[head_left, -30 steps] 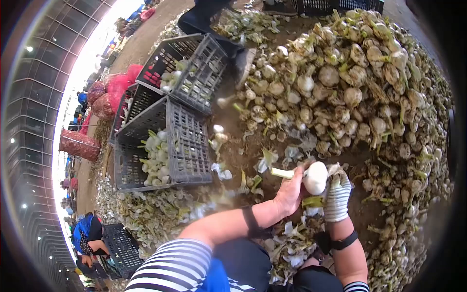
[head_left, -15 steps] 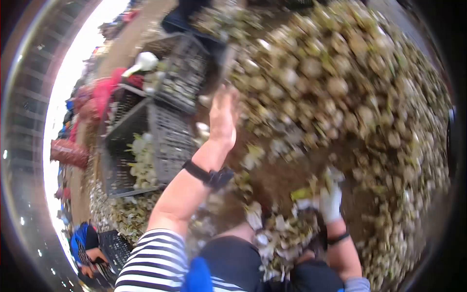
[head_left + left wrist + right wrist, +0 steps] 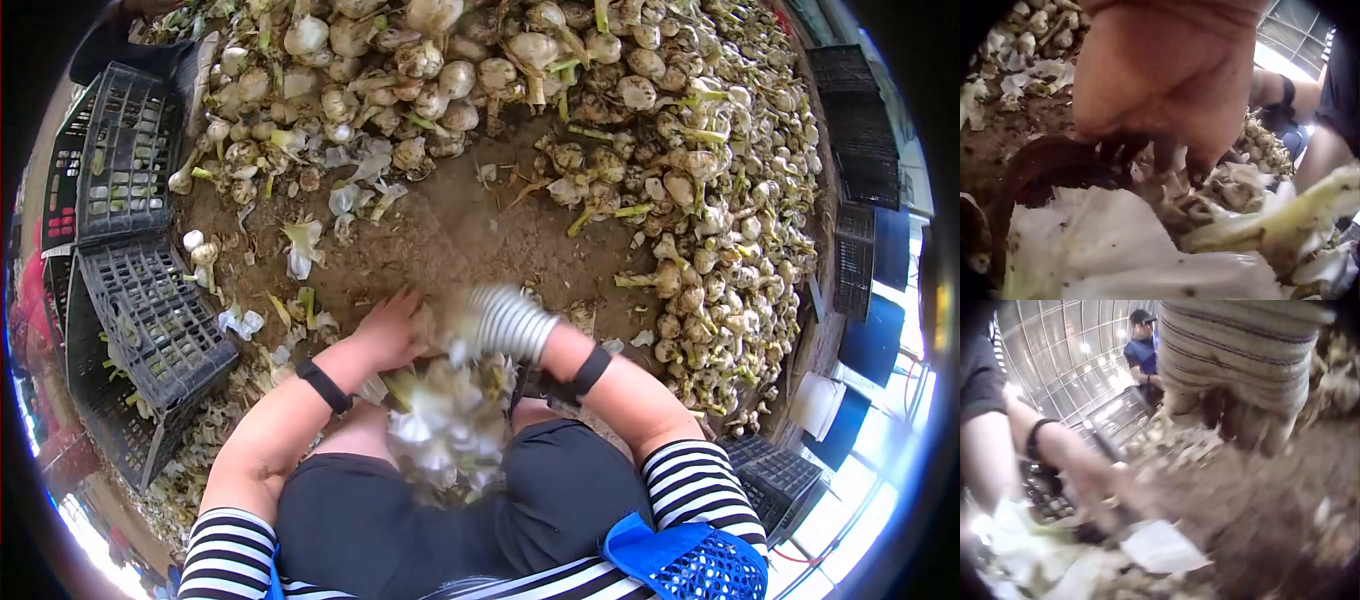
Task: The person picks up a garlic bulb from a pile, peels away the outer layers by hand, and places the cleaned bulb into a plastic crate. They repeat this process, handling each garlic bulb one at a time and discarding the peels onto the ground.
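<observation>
Step in hand: as I judge it, raking together the heap of peelings (image 3: 445, 425) that lies between the knees, close against the lap.
Left hand (image 3: 1160, 87): bare, with its fingers hooked downward like a rake and their dirty tips sunk in the peelings. I cannot tell whether they close on a clump.
Right hand (image 3: 505, 322): in a striped glove and blurred, at the far edge of the heap, just beside the left. I cannot tell if it is spread or closed, as the wrist view is too smeared.
Where the heap sits: between both hands and the body, white skins mixed with green stalk ends. One thick stalk piece (image 3: 1285, 219) lies across the top.
Ground (image 3: 450, 230): bare brown earth just beyond the hands, with a few loose skins scattered on it.
Garlic pile (image 3: 640, 130): well apart from the heap, curving round the far side and the right.
Crates (image 3: 150, 310): off to my left, near the heap but not touching it.
How I'd do it well: I'd hold both hands low at the far edge and draw toward the body in one even pull — the skins look light enough to scatter under a jerky stroke.
Fingertips: I'd skim the surface rather than dig, so soil stays out of the heap.
Risk: the gloved side probably feels less, so I'd let the bare hand lead — and check the scraps for any whole bulb.
</observation>
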